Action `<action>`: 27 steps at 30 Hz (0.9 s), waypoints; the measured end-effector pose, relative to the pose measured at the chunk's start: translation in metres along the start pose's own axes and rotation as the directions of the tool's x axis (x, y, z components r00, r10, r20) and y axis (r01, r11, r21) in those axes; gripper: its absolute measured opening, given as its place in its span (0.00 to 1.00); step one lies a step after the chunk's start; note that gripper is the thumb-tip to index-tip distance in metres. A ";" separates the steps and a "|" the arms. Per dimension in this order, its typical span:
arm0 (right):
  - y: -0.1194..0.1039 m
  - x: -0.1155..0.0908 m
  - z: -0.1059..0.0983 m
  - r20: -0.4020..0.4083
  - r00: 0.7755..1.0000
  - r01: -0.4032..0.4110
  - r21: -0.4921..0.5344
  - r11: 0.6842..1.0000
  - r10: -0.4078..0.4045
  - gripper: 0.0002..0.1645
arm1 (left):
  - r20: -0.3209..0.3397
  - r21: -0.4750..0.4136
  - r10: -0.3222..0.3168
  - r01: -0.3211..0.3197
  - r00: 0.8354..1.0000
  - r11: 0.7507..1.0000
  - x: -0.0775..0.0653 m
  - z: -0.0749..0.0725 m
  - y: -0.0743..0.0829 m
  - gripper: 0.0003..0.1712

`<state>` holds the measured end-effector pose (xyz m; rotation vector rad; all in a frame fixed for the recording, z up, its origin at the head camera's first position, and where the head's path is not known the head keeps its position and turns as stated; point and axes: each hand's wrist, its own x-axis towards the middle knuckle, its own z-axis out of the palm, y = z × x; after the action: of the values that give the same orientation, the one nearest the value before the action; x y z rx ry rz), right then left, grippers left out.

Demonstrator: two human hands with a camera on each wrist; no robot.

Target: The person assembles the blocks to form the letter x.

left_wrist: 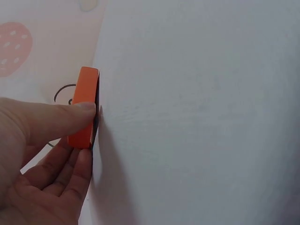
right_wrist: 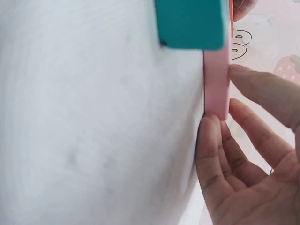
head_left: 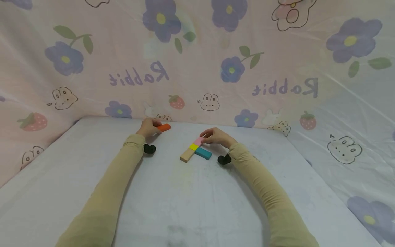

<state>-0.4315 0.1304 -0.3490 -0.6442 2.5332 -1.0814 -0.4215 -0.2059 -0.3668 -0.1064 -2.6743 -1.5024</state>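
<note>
My left hand [head_left: 149,127] pinches an orange wooden block [head_left: 165,127] near the back edge of the table. In the left wrist view the thumb lies across the block's face, with fingers at its end and behind it. To the right, my right hand [head_left: 218,137] has thumb and fingers on the far end of a pink block [head_left: 198,141]. That pink block lines up with a yellow block [head_left: 194,147] and a natural wood block [head_left: 187,155] in one slanting row. A teal block [head_left: 203,153] branches off to the right beside the yellow one.
The blocks lie on a white-covered table [head_left: 185,206]. A printed curtain [head_left: 191,79] with flowers and rabbits rises along the back and sides. Black heart-shaped pieces hang at both wrists, the left one [head_left: 149,149] and the right one [head_left: 224,159].
</note>
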 end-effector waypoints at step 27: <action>0.002 0.002 -0.001 0.005 1.000 0.001 -0.004 1.000 -0.001 0.20 | 0.169 0.022 0.211 -0.218 0.963 0.976 -0.021 -0.029 0.015 0.26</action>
<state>-0.4340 0.1311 -0.3497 -0.6491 2.5318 -1.0733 -0.3987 -0.2232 -0.3413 -0.5235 -2.7089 -1.4301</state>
